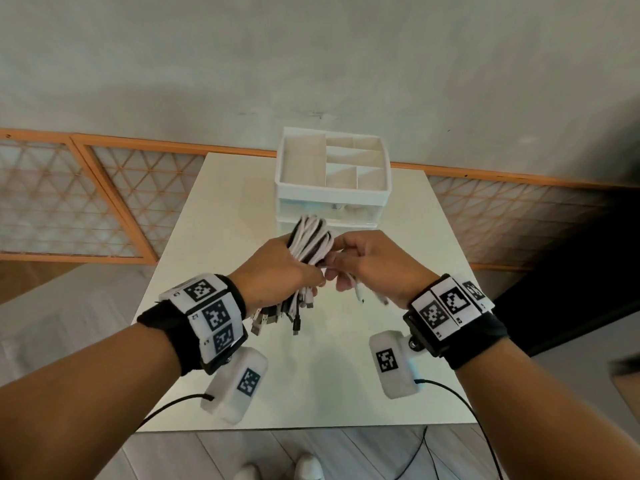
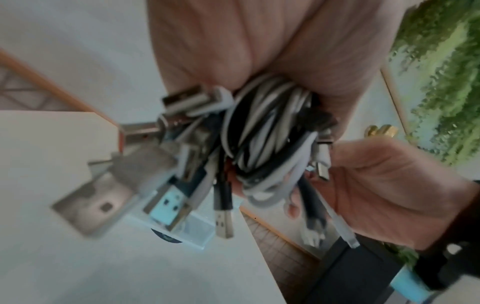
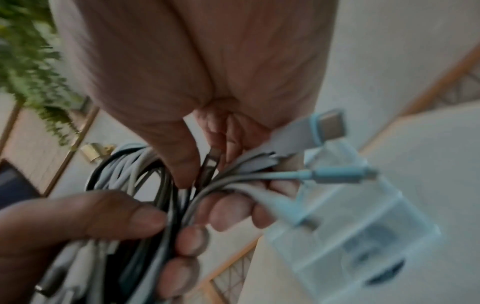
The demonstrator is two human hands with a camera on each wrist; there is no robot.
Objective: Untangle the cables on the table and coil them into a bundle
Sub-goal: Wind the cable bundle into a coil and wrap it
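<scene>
A coiled bundle of white and black cables (image 1: 311, 242) is held above the white table (image 1: 214, 237). My left hand (image 1: 277, 271) grips the bundle round its middle, loops sticking up and plug ends (image 1: 277, 315) hanging below. My right hand (image 1: 363, 261) pinches several loose cable ends beside the bundle, a white plug (image 1: 360, 292) dangling under it. The left wrist view shows the coil (image 2: 265, 131) and USB plugs (image 2: 166, 207) in the palm. In the right wrist view my fingers (image 3: 228, 214) curl round several cable ends (image 3: 335, 174).
A white compartment organizer (image 1: 333, 174) with a clear drawer stands at the table's far middle, just behind the hands. Wall and orange-framed lattice panels (image 1: 86, 199) lie beyond. Black wires from the wrist cameras trail over the table's near edge (image 1: 311, 427).
</scene>
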